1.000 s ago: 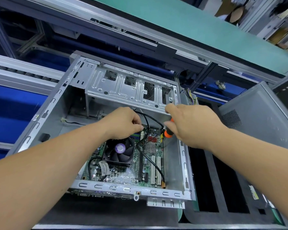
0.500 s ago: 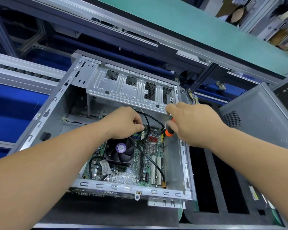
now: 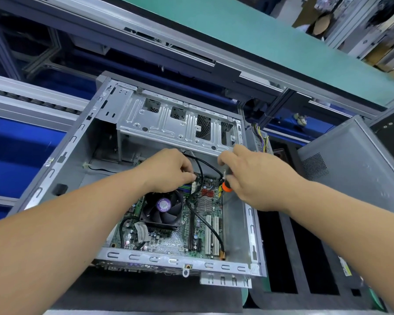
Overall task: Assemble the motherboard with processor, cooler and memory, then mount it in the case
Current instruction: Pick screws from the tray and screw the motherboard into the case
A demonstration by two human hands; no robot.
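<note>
Motherboard point(image 3: 168, 230) already lies flat inside the open case point(image 3: 62, 160), toward its near end, with the CPU cooler fan point(image 3: 162, 209) seated on it; coloured memory slots show just beyond the fan, but whether modules are fitted is too hidden to tell. Judging by this, assembly is done and mounting is the step in hand: likely screws and cabling remain. Left hand point(image 3: 168, 171) hovers over the board's far edge, fingers curled with the tips pinched together beside a black cable point(image 3: 199, 169); what they hold, if anything, I cannot tell. Right hand point(image 3: 257, 178) grips a screwdriver point(image 3: 225, 186) with an orange collar, fingers wrapped round the handle, tip pointing down near the board's far right corner. Drive cage point(image 3: 175, 126) spans the case's far end, bare metal. Case rests on a dark mat point(image 3: 146, 296); a grey side panel point(image 3: 362, 164) leans to the right. Green conveyor belt point(image 3: 259, 42) and aluminium framing run behind: a factory line.
</note>
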